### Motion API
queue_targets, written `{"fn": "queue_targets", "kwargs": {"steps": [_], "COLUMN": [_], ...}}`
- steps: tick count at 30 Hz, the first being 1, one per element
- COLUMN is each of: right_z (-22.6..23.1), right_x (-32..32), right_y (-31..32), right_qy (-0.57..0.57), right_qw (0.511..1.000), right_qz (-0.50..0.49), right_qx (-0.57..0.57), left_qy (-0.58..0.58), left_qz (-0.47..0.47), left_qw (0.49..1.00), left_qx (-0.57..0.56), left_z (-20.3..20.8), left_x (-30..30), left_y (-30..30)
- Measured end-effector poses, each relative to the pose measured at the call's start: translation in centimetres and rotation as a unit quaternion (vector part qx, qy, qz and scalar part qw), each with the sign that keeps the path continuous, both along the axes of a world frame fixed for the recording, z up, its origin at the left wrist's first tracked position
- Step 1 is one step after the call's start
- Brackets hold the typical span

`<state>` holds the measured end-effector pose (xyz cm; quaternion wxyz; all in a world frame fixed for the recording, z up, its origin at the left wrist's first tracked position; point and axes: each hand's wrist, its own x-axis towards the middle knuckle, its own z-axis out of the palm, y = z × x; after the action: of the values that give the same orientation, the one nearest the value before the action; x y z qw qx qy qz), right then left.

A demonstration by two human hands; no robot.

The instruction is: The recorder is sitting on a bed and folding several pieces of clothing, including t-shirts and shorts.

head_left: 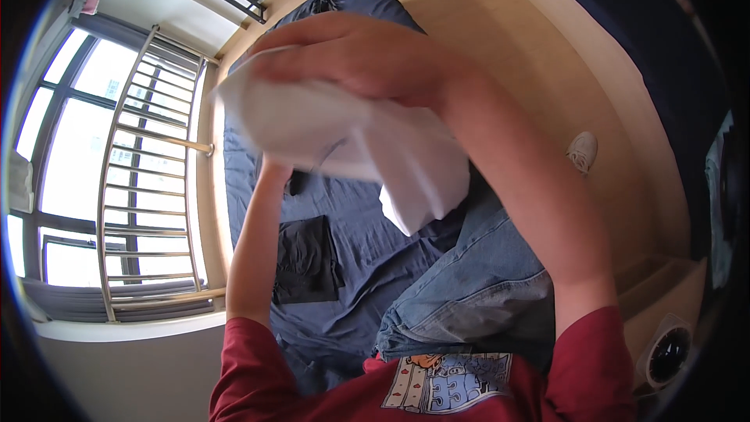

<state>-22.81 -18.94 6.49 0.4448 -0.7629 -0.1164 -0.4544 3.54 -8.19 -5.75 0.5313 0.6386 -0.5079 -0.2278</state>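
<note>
A white piece of cloth, probably a garment, hangs raised before me above the bed, its left part smeared by motion. Its lower corner droops toward my knee. My right hand reaches across from the right, its fingers closed on the cloth's upper edge. Behind the cloth goes my left hand; only the wrist and a bit of the hand show, and the fingers are hidden. Below, a folded black garment lies on the dark blue bed sheet.
My leg in blue jeans rests at the right of the bed. A white shoe is on the wooden floor. Metal window bars run along the left. A round black clock-like thing stands at lower right.
</note>
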Motion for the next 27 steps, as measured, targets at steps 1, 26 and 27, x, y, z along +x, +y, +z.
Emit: {"fn": "queue_targets", "kwargs": {"steps": [1, 26, 27], "right_z": [0.3, 7.7, 8.3], "right_x": [0.8, -6.6, -6.7], "right_y": [0.4, -7.0, -7.3], "right_qy": [-0.091, 0.435, 0.507], "right_qw": [0.976, 0.861, 0.778], "right_qz": [-0.094, -0.222, -0.292], "right_qx": [-0.172, -0.141, -0.230], "left_qy": [-0.024, -0.087, -0.081], "left_qz": [-0.036, 0.277, 0.286], "left_qw": [0.999, 0.936, 0.933], "left_qx": [0.009, -0.199, -0.205], "left_z": [-0.1, 19.7, 20.0], "left_x": [-0.8, 4.3, 5.0], "left_y": [0.0, 7.4, 7.7]}}
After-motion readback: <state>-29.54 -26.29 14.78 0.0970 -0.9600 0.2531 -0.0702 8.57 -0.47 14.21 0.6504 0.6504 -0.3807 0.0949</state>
